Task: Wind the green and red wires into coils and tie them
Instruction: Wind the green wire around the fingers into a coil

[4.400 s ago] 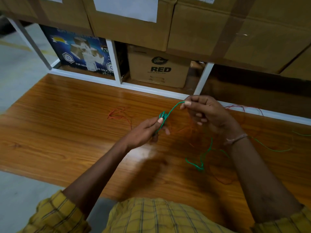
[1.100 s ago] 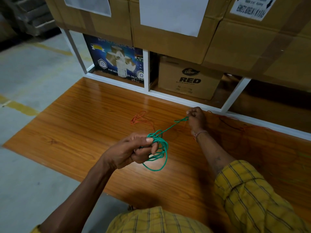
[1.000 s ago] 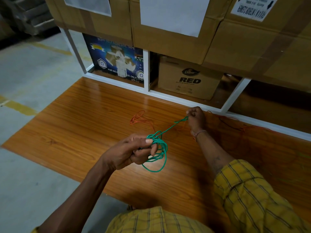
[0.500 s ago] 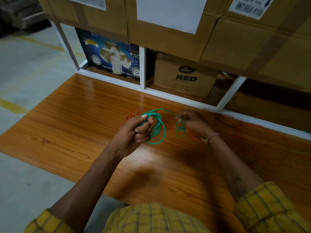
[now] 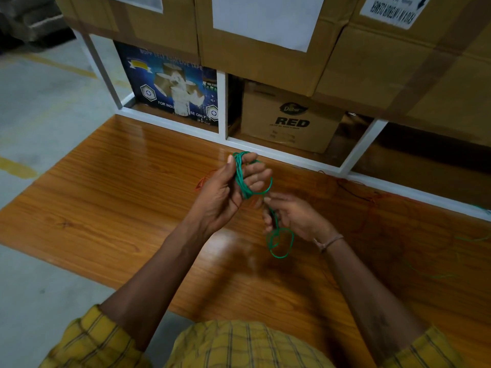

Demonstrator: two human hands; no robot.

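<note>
My left hand (image 5: 228,192) is raised over the wooden board (image 5: 111,197), with a coil of green wire (image 5: 240,179) looped around its fingers and gripped. Just below and to the right, my right hand (image 5: 297,216) pinches the loose end of the same green wire, and a small green loop (image 5: 280,244) hangs beneath it. A thin red wire (image 5: 204,180) lies on the board behind my left hand, and more red wire (image 5: 356,187) spreads across the board's right side, faint against the wood.
A white metal rack frame (image 5: 221,102) borders the board's far edge. It holds a blue tape box (image 5: 170,83), a brown "RED" carton (image 5: 289,120) and large cartons (image 5: 265,49) above. Grey concrete floor (image 5: 39,107) lies to the left.
My right hand came back from the far edge to just below my left hand. The green coil on my left hand has grown, and a small loop now hangs from my right hand.
</note>
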